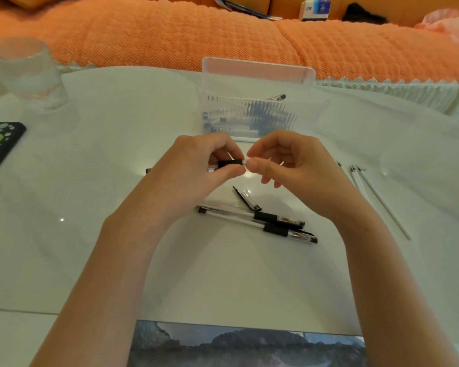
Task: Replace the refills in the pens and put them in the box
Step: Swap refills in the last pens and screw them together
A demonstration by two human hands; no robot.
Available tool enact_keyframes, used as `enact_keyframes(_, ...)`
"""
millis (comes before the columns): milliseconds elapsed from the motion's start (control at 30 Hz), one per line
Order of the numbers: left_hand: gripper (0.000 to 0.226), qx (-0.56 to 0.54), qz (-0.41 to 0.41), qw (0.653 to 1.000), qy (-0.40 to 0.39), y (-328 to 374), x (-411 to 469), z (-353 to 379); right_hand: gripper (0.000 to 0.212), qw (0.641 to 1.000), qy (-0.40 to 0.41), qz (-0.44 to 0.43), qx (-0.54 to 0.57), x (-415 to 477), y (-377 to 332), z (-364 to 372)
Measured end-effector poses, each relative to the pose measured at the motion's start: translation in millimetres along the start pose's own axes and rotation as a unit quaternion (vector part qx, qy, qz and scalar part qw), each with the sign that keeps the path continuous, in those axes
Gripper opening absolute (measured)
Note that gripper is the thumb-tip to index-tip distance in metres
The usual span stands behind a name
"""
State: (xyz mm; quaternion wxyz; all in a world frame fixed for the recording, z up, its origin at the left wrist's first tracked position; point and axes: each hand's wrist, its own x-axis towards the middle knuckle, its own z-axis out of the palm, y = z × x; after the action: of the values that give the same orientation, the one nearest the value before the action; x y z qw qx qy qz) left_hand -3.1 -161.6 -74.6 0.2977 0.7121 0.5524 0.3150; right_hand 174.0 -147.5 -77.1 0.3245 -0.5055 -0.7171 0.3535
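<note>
A clear plastic pen with a black rubber grip (229, 163) is held mid-air in front of the ribbed transparent box (249, 120). The left hand (196, 166) curls around its barrel and the right hand (289, 165) pinches its tip end. Two matching capped pens (257, 221) and a loose cap (248, 199) lie nearer, with thin white refills (376, 194) to the right. The glossy white table (117, 160) meets an orange woven sofa cover (170, 35). The print on the far tissue box (314, 9) is blurred.

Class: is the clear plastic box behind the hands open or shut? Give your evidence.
Open. The clear plastic box has its lid standing upright behind it, and a pen end pokes above the rim.
</note>
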Motion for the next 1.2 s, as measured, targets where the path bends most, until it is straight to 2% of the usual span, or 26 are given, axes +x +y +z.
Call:
enact_keyframes(100,0.013,0.012,-0.001,1.000,-0.001,-0.7,0.0,0.1,0.011,1.000,-0.018,0.005,-0.008,-0.7,0.0,1.0)
enact_keyframes(233,0.013,0.016,0.003,1.000,0.002,0.6,-0.4,0.0,0.033,1.000,-0.004,0.017,-0.018,-0.2,0.0,3.0)
enact_keyframes(333,0.014,0.021,0.002,1.000,0.000,0.7,-1.0,-0.5,0.022,1.000,0.003,0.008,-0.003,-0.4,-0.6,1.1)
enact_keyframes(467,0.014,0.017,0.002,1.000,0.001,-0.8,-0.3,-0.4,0.009,1.000,-0.027,0.005,-0.006,-1.3,0.1,1.0)
enact_keyframes(667,0.011,-0.002,-0.008,1.000,-0.005,-0.1,-1.7,-2.5,0.011,1.000,-0.001,0.000,-0.013,-1.2,-1.2,2.8)
enact_keyframes(800,0.027,0.029,-0.035,0.999,-0.023,-2.3,-1.5,-5.3,0.008,1.000,0.022,-0.003,-0.001,-0.9,-1.1,1.4)
enact_keyframes(933,0.004,0.020,-0.026,0.999,0.001,-2.4,-1.5,-7.0,0.009,1.000,0.019,0.001,-0.008,-1.3,-1.4,0.9)
enact_keyframes(1067,0.018,0.035,-0.026,0.998,0.044,-0.8,-2.5,-8.0,0.011,1.000,0.023,-0.002,-0.001,-0.9,-2.2,0.8)
enact_keyframes(1200,0.023,0.026,-0.051,0.998,-0.006,-1.1,-2.4,-6.8,0.010,0.999,0.035,-0.001,-0.007,-0.6,-1.7,-0.3)
